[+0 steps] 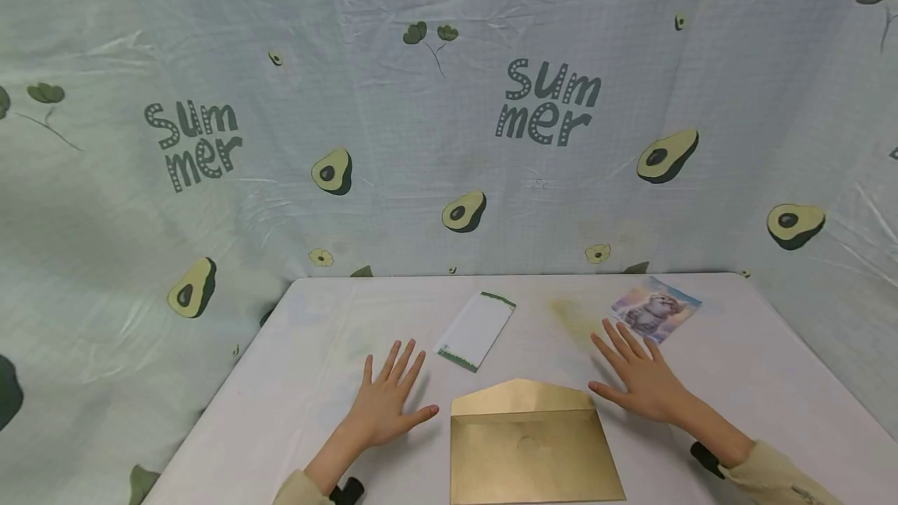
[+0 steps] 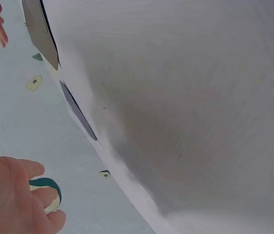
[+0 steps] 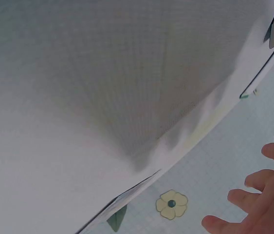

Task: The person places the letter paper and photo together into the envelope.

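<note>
Gold envelope (flap open), left hand, right hand flat beside

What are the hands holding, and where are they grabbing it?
Nothing is held. The left hand and right hand lie flat, fingers spread, on the white table, either side of the gold envelope with its flap open.

Gold envelope, flap open and pointing to the upper frame, lies flat at bottom centre. White note sheet with green-edged ends lies slanted at centre frame above it. Cat picture card lies tilted, right of centre.
</note>
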The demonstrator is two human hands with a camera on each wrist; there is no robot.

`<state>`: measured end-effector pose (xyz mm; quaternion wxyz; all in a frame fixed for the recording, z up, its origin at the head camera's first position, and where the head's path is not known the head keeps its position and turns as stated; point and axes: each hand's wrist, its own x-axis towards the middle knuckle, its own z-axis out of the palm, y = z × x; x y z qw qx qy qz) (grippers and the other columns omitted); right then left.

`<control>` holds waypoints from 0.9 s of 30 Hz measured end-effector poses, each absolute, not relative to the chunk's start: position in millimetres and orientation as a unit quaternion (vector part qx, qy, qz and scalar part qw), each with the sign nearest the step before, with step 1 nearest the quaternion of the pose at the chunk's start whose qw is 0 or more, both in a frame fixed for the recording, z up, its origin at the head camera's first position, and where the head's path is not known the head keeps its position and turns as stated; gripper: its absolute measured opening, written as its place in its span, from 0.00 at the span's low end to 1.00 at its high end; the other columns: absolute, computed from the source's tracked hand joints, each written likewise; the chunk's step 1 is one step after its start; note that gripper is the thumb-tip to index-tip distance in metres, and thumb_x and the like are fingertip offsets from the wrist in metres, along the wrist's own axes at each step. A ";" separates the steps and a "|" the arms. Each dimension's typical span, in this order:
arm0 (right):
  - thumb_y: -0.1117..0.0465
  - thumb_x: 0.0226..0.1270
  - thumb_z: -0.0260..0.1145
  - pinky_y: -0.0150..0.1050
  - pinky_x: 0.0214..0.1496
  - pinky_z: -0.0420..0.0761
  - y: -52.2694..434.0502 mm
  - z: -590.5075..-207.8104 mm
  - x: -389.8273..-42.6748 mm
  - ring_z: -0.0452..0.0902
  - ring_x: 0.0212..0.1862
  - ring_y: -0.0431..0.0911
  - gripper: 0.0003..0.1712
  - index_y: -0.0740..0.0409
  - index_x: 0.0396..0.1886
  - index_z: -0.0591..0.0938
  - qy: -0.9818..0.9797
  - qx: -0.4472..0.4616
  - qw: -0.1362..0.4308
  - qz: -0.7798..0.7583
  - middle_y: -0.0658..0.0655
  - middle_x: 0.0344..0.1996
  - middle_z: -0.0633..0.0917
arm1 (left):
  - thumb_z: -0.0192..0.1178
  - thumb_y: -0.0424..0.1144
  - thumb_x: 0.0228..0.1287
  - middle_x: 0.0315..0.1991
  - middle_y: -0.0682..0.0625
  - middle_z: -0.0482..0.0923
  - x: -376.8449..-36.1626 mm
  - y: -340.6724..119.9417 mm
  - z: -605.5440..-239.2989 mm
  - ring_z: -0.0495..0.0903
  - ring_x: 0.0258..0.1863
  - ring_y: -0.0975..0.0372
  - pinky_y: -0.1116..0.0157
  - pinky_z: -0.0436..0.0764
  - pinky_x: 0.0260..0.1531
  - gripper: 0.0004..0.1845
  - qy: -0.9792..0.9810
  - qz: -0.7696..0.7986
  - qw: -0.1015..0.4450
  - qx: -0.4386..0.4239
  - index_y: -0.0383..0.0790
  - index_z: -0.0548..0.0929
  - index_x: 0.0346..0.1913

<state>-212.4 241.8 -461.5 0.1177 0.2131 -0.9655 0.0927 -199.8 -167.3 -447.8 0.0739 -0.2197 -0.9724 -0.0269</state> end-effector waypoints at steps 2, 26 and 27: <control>0.36 0.57 0.55 0.64 0.61 0.49 240.4 -461.0 -213.3 0.42 0.71 0.54 0.42 0.52 0.67 0.59 -0.965 0.215 0.118 0.093 0.54 0.70 0.47 | 0.46 0.68 0.54 0.71 0.47 0.45 -199.1 -166.9 -446.5 0.45 0.70 0.51 0.37 0.47 0.59 0.44 -0.972 -0.025 0.074 -0.222 0.45 0.53 0.68; 0.37 0.57 0.56 0.57 0.60 0.53 228.0 -463.1 -209.3 0.26 0.70 0.35 0.42 0.48 0.67 0.58 -0.939 0.301 0.155 0.068 0.55 0.68 0.56 | 0.42 0.71 0.54 0.70 0.49 0.47 -190.1 -161.9 -441.1 0.47 0.69 0.52 0.40 0.48 0.60 0.45 -0.954 -0.002 0.092 -0.285 0.45 0.54 0.68; 0.37 0.57 0.56 0.57 0.60 0.53 227.2 -463.2 -208.2 0.26 0.70 0.35 0.42 0.48 0.67 0.58 -0.937 0.305 0.158 0.062 0.55 0.68 0.57 | 0.42 0.71 0.54 0.70 0.49 0.46 -189.3 -161.4 -441.0 0.47 0.69 0.52 0.40 0.48 0.60 0.45 -0.953 0.000 0.088 -0.288 0.45 0.54 0.68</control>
